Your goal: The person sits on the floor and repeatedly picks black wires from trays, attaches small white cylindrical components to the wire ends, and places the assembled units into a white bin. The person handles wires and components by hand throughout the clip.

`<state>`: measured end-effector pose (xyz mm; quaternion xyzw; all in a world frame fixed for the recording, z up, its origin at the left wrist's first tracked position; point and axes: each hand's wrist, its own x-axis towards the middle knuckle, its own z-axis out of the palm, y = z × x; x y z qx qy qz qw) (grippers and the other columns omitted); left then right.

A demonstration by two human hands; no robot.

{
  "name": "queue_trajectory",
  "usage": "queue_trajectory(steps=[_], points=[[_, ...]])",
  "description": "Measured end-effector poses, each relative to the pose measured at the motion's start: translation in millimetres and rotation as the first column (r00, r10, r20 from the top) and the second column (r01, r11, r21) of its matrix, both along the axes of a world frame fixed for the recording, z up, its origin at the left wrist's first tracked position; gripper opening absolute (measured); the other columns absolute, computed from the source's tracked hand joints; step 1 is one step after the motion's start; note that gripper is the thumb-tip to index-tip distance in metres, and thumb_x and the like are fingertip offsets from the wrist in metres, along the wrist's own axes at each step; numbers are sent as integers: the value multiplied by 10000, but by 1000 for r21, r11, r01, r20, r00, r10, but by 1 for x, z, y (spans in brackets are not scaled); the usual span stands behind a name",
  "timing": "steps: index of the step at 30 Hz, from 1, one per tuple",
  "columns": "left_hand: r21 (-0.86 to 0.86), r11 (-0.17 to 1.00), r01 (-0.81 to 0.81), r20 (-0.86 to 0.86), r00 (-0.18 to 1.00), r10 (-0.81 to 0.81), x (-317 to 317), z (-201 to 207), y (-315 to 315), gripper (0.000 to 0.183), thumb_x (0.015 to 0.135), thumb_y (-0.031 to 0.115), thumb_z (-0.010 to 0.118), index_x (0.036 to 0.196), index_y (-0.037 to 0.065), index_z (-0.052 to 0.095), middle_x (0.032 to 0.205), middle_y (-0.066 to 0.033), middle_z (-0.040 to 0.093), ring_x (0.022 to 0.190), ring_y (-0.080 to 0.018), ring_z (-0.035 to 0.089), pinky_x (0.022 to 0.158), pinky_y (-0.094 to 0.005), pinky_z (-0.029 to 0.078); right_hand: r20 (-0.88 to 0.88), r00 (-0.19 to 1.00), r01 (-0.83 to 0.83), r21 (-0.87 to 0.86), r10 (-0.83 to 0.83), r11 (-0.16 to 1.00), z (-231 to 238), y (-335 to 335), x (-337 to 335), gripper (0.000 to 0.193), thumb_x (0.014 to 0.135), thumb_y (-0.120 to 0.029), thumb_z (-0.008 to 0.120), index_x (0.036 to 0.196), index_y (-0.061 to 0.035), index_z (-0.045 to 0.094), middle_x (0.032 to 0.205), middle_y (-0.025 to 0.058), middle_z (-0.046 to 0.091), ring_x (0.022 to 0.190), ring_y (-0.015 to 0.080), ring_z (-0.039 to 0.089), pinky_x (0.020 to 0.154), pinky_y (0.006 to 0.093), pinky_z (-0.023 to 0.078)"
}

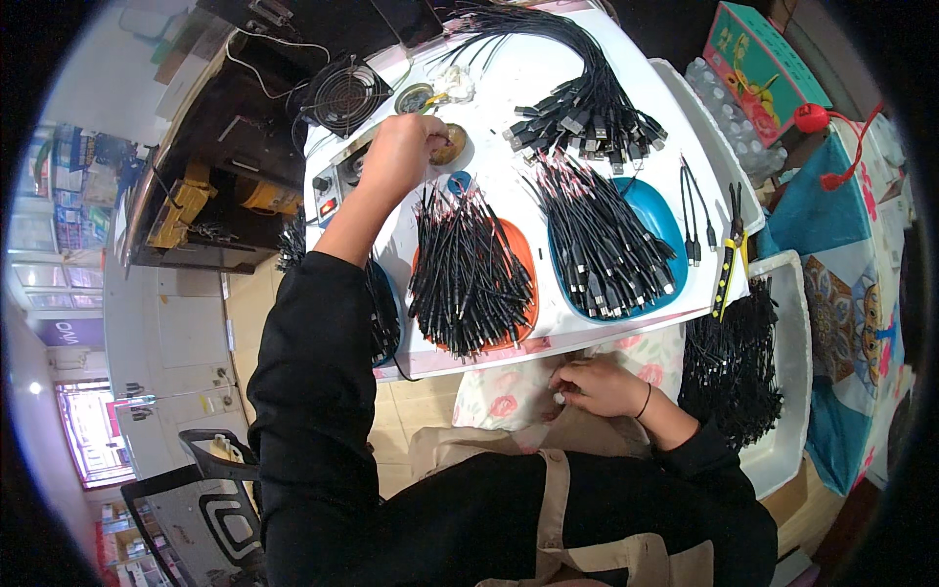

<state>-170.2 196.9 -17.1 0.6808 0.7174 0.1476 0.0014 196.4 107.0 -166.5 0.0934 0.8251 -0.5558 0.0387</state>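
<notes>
While left hand [396, 157] curls shut over brown round tin [450, 144], right hand [597, 386] pinches small white piece [560, 397] at lap.

A small black fan [344, 94], a green box [758, 67] and yellow-handled cutters [728, 256] lie about.

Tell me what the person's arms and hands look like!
Both arms wear long black sleeves. The left hand is bare, with no glove, ring or watch showing. The right hand is bare too, with a thin dark band around the wrist. A beige apron with straps covers the black top.
</notes>
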Motion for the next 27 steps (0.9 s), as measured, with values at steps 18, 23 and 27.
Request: queue_trajectory(steps=[18,23,27], points=[[-14,994,-105,55,993,105,-9,21,-22,136,778,45,647,897,-18,666,788,-189,665,731,-329,659,664,-358,500,32,995,87,204,-95,975,1,-8,4,196,853,-218,580,930,-40,549,900,141,620,893,337,604,784,437,473],[16,974,-225,-14,974,226,-37,36,-58,107,798,49,655,879,-19,667,752,-173,668,690,-288,670,638,-346,501,17,991,124,298,-135,947,-6,-16,5,189,842,-227,580,893,-48,548,862,127,618,858,328,606,799,439,471],[77,962,-262,-99,958,269,-56,35,-77,111,784,26,655,884,-15,680,754,-187,665,689,-306,670,635,-352,506,-60,989,145,370,-132,918,-10,-21,3,194,815,-218,594,869,-39,542,834,141,612,848,325,604,794,431,473]])
